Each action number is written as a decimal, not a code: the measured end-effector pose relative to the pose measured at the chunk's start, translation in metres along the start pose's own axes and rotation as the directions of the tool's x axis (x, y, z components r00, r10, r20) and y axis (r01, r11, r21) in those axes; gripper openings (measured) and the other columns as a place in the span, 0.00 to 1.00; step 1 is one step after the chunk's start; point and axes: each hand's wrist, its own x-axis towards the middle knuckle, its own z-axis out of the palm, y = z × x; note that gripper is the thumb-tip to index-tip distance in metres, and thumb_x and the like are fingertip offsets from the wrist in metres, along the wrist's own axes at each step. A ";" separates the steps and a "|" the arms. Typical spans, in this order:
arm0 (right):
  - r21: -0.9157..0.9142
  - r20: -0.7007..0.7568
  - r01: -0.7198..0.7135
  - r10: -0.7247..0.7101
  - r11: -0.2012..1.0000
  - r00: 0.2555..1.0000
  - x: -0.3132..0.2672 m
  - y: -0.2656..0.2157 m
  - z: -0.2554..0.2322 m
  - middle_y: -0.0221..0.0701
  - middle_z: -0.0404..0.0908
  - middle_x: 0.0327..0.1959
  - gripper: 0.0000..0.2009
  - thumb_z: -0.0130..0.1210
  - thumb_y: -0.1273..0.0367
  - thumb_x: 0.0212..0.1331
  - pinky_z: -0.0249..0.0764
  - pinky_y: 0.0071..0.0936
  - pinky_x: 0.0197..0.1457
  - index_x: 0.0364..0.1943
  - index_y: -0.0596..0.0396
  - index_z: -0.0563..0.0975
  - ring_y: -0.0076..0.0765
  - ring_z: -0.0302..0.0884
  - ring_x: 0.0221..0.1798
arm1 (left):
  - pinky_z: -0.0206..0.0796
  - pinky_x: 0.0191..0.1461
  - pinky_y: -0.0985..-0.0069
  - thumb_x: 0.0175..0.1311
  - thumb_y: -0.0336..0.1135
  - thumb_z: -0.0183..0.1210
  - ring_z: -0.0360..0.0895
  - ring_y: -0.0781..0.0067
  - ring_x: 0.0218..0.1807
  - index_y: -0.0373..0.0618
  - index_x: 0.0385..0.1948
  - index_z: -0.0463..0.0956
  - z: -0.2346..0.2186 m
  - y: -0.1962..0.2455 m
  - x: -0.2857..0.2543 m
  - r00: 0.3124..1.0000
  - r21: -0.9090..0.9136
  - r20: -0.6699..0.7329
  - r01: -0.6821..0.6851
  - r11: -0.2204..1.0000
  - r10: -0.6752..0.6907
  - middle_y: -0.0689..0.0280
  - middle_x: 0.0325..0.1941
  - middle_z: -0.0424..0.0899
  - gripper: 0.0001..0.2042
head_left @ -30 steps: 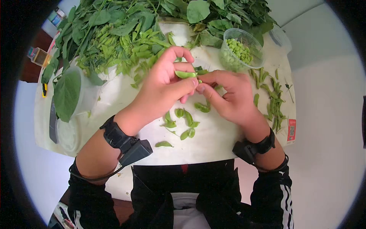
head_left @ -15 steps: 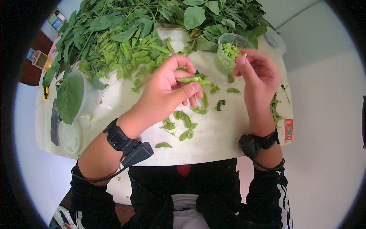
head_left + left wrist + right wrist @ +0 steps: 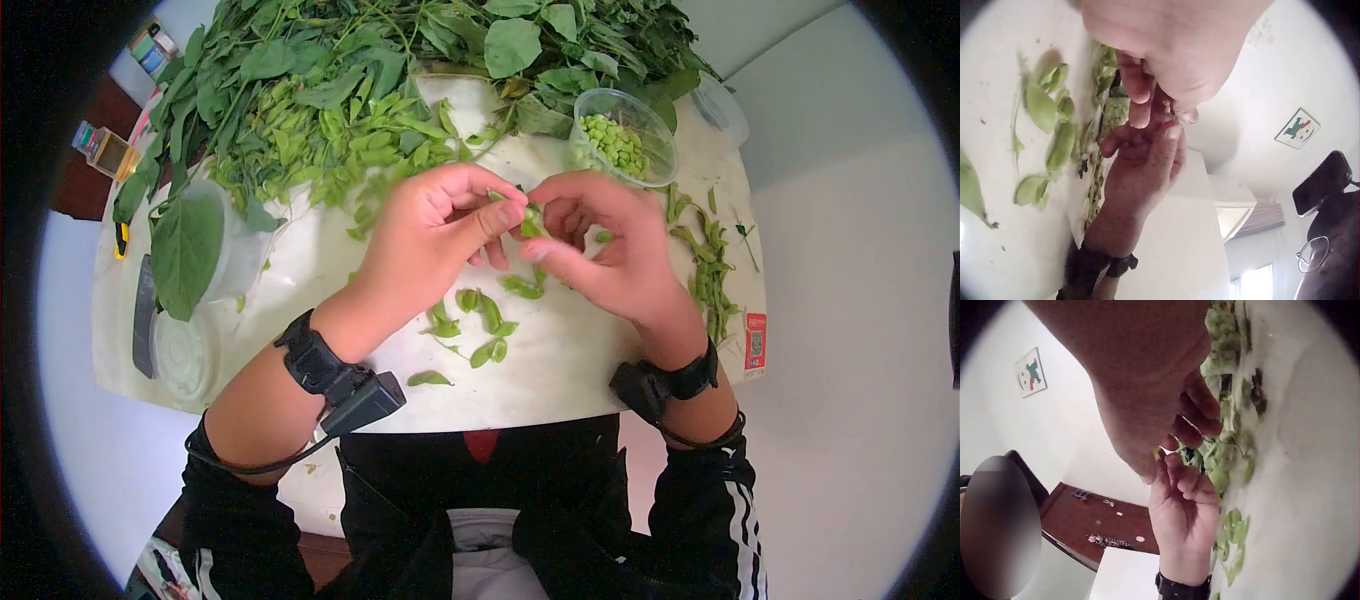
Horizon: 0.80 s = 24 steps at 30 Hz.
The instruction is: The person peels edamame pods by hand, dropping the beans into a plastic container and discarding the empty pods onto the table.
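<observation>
Over the middle of the table, the left hand (image 3: 430, 230) pinches a green pod between thumb and fingers. The right hand (image 3: 610, 240) meets it from the right, its curled fingers at the green pod (image 3: 533, 222) between the two hands. In the right wrist view a bit of yellow-green (image 3: 1157, 452) shows at the fingertips; most of the held pod is hidden. Several pods (image 3: 490, 312) lie on the table below the hands. A clear tub (image 3: 668, 160) with shelled green beans (image 3: 612, 145) stands behind the right hand.
Leafy stems (image 3: 330, 60) cover the table's far side, with a heap of pods (image 3: 310, 140) before them. More pods (image 3: 710, 270) lie at the right. At left are a clear container (image 3: 235, 245), a round lid (image 3: 182, 360) and a dark flat object (image 3: 144, 315).
The right hand went to the bean tub half a second ago and has come back to the left hand. The left hand has stayed near the middle, holding green pods.
</observation>
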 end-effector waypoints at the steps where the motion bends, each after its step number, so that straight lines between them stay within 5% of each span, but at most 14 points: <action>1: -0.049 0.096 -0.081 0.085 0.996 0.992 0.000 -0.001 0.003 0.29 0.75 0.18 0.08 0.63 0.70 0.53 0.68 0.21 0.23 0.35 0.59 0.79 0.26 0.72 0.18 | 0.65 0.27 0.86 0.66 0.33 0.59 0.77 0.82 0.26 0.38 0.40 0.75 -0.001 -0.001 0.000 1.000 -0.002 -0.005 0.011 1.000 -0.011 0.66 0.30 0.82 0.09; 9: -0.018 0.127 0.070 -0.067 0.997 0.990 -0.002 0.007 0.003 0.39 0.70 0.15 0.07 0.57 0.69 0.58 0.62 0.27 0.20 0.32 0.60 0.78 0.32 0.67 0.15 | 0.61 0.22 0.87 0.67 0.36 0.58 0.73 0.84 0.22 0.42 0.36 0.74 0.001 0.002 0.001 0.996 -0.013 0.030 0.082 0.997 -0.081 0.69 0.23 0.78 0.07; 15: 0.050 0.170 -0.074 0.065 0.996 0.983 -0.005 0.008 0.001 0.35 0.69 0.14 0.09 0.54 0.68 0.62 0.62 0.26 0.21 0.29 0.60 0.76 0.29 0.64 0.15 | 0.62 0.23 0.86 0.67 0.38 0.58 0.71 0.84 0.20 0.45 0.30 0.71 -0.001 0.004 0.000 0.991 0.005 0.053 0.121 0.993 -0.121 0.69 0.23 0.77 0.09; 17: 0.339 0.230 -0.167 0.090 0.926 0.969 -0.007 0.006 0.004 0.29 0.70 0.14 0.10 0.50 0.68 0.65 0.60 0.23 0.21 0.28 0.60 0.75 0.23 0.63 0.17 | 0.62 0.25 0.85 0.66 0.42 0.58 0.70 0.82 0.20 0.46 0.28 0.69 -0.007 0.004 0.001 0.967 -0.041 0.183 0.190 0.981 -0.179 0.70 0.23 0.76 0.12; 24: 0.571 0.384 -0.287 0.059 0.769 0.922 -0.011 0.011 0.001 0.30 0.75 0.23 0.10 0.48 0.69 0.67 0.60 0.21 0.24 0.34 0.62 0.76 0.21 0.65 0.21 | 0.59 0.25 0.85 0.66 0.44 0.58 0.70 0.83 0.19 0.46 0.25 0.69 -0.004 -0.001 -0.001 0.926 -0.206 0.284 0.311 0.928 -0.247 0.70 0.20 0.75 0.14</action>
